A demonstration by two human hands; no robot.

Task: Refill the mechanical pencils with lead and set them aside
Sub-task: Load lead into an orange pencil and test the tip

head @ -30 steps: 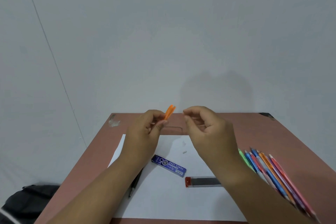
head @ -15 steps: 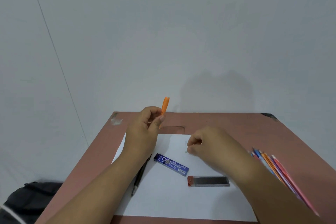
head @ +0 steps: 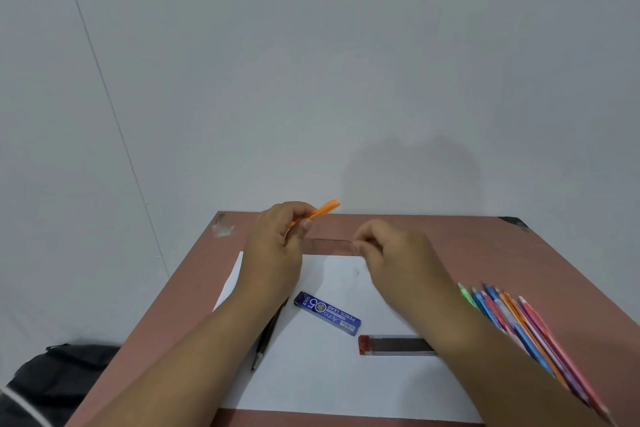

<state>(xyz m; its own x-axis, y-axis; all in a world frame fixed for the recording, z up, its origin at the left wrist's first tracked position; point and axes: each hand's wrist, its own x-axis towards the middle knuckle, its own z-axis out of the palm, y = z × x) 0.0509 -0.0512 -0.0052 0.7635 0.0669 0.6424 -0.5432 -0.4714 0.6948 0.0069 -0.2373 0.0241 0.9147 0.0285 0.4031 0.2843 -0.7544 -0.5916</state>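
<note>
Holding: left hand [head: 277, 246] grips orange mechanical pencil [head: 320, 211], open end tilted toward right hand [head: 391, 253] for loading.
Right hand: fingertips pinched; lead not discernible.
Counter right edge: waiting pencils [head: 519, 326].

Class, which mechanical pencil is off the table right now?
The orange pencil, gripped in the left hand; the other coloured pencils lie bunched on the table's right side.

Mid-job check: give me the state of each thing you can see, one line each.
left hand: raised, grips the orange pencil.
orange pencil: held off the table, tilted up to the right.
right hand: raised, fingertips pinched; whether they hold a lead is too small to tell.
blue lead case: lying flat on the paper.
clear lead tube: lying flat, red cap on.
black pencil: lying under the left forearm.
coloured pencils: lying together on the table, right side.
</note>
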